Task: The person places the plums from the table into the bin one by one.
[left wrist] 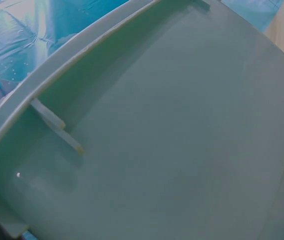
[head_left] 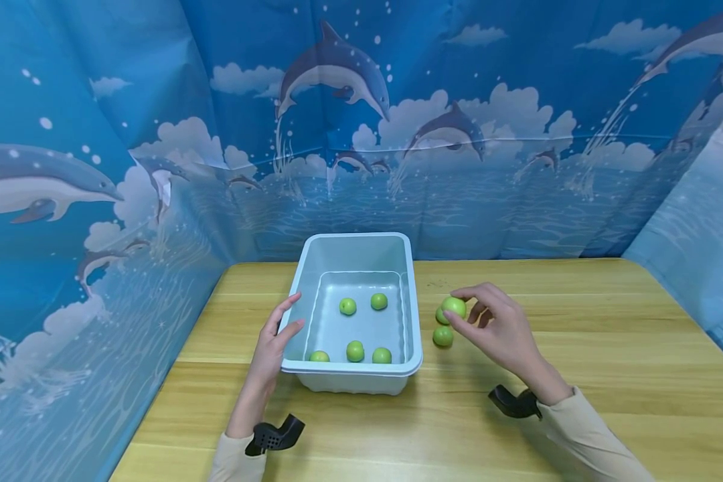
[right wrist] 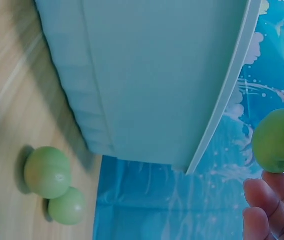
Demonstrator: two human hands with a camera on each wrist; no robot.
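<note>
A pale blue-grey plastic bin stands on the table with several small round green fruits inside, one of them a green fruit left of its middle. At the bin's left rim, my left hand holds on, thumb over the edge; its other fingers are partly hidden. To the right of the bin, my right hand pinches a green fruit between thumb and fingertips, above the table. Close to it, two more green fruits lie on the wood. The left wrist view shows the bin's outer wall.
The wooden table reaches to a blue dolphin-print curtain hanging behind it and along the sides. Each wrist wears a black camera mount.
</note>
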